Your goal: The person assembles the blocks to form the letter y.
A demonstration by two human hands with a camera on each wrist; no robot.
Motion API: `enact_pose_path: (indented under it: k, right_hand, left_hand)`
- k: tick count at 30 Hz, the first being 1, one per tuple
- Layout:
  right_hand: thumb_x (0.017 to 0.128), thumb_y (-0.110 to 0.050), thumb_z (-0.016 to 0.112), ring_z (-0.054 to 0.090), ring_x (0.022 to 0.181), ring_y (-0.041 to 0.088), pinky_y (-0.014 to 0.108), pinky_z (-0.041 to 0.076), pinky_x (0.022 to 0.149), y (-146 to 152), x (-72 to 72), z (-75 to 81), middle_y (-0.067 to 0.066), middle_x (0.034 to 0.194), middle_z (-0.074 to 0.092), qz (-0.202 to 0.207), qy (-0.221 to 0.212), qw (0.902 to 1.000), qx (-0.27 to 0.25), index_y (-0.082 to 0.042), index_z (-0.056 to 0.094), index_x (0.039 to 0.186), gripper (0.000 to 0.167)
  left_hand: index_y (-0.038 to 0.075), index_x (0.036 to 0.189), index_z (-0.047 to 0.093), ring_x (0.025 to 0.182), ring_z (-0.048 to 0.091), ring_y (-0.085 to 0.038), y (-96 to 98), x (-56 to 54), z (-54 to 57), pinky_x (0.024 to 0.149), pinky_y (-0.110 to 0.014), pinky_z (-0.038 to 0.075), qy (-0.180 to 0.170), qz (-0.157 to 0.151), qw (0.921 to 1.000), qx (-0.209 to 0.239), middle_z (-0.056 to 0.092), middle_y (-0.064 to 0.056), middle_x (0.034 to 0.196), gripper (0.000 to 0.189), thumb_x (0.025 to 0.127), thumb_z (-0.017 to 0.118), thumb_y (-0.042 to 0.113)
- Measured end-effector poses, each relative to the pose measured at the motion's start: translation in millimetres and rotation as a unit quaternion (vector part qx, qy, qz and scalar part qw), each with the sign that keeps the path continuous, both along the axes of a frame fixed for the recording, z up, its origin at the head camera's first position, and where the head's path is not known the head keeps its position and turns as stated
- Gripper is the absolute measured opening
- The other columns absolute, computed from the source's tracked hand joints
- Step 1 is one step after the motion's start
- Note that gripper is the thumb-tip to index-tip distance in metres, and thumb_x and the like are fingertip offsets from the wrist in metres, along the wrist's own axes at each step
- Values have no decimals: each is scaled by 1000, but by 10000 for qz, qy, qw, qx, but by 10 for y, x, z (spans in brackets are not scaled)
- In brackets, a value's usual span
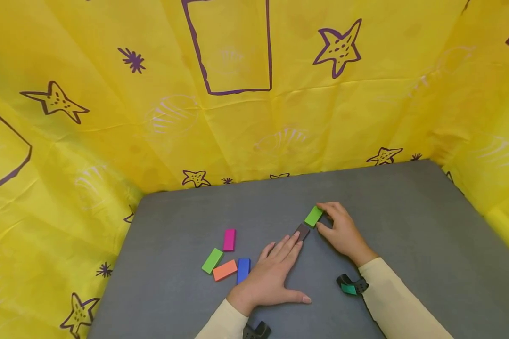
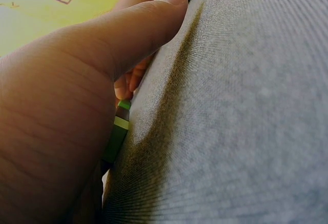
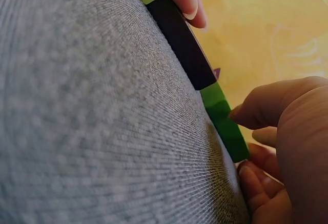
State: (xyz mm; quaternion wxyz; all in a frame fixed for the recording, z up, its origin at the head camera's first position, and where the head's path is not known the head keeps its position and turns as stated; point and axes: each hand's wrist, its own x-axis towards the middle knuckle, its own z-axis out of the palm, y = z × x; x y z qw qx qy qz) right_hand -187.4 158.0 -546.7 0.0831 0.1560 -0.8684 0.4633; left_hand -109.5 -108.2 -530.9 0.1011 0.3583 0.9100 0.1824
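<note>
Grey tabletop (image 1: 174, 306) spreads across the lower head view; nearer its far edge than its near one, your right hand (image 1: 341, 233) curls thumb and fingers to pinch a bright green block (image 1: 313, 216). Your left hand (image 1: 269, 280) lies flat, fingers straight and thumb spread, fingertips on a dark block (image 1: 303, 231) just beside it. Toward the left edge lie a pink block (image 1: 229, 240), loose green block (image 1: 212, 261), orange block (image 1: 225, 270) and blue block (image 1: 243, 270).

From your left wrist, a light green block (image 2: 116, 141) shows, partly hidden by that hand.

From your right wrist, light green block, dark block and bright green block run in line, your thumb touching the last.
</note>
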Motion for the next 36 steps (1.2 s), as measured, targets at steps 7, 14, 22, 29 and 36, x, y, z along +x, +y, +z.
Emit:
enact_pose_path:
  k: [7, 14, 22, 29, 36]
  right_hand:
    - [96, 3, 78, 59, 122, 37, 57, 50, 101, -37, 15, -1, 21, 135, 60, 47, 69, 9999, 98, 6, 62, 147, 53]
    - [95, 4, 79, 59, 123, 37, 57, 51, 101, -60, 30, 5, 20, 135, 60, 127, 101, 9998, 67, 6, 62, 147, 54]
    - [96, 4, 79, 60, 124, 37, 58, 51, 102, -64, 36, 8, 20, 136, 60, 184, 104, 9998, 36, 6, 62, 147, 54]
    - [96, 4, 79, 60, 124, 36, 58, 51, 103, -65, 50, 21, 19, 135, 61, 157, 66, 9999, 10, 6, 63, 147, 53]
    - [96, 3, 80, 61, 123, 36, 58, 51, 103, -60, 49, 15, 19, 135, 61, 153, 76, 9999, -1, 6, 64, 145, 52]
  left_hand:
    - [17, 176, 14, 165, 3, -17, 3, -6, 3, 126, -60, 18, -6, -12, 10000, 13, -4, 7, 182, 121, 90, 67, 83]
    - [17, 176, 14, 165, 2, -17, 5, -5, 1, 126, -60, 18, 7, -27, 10000, -7, -5, 7, 181, 121, 90, 66, 84]
    - [16, 176, 14, 165, 2, -17, 2, -6, 0, 126, -61, 18, 15, -34, 10000, -9, -5, 6, 181, 121, 90, 66, 84]
    - [16, 176, 14, 165, 3, -17, 6, 0, -3, 126, -60, 19, 65, -8, 10000, -48, -4, 7, 181, 121, 90, 66, 83]
    - [16, 176, 15, 165, 4, -17, 6, -2, -7, 126, -60, 19, 73, -14, 10000, -33, -4, 7, 181, 120, 91, 66, 83]
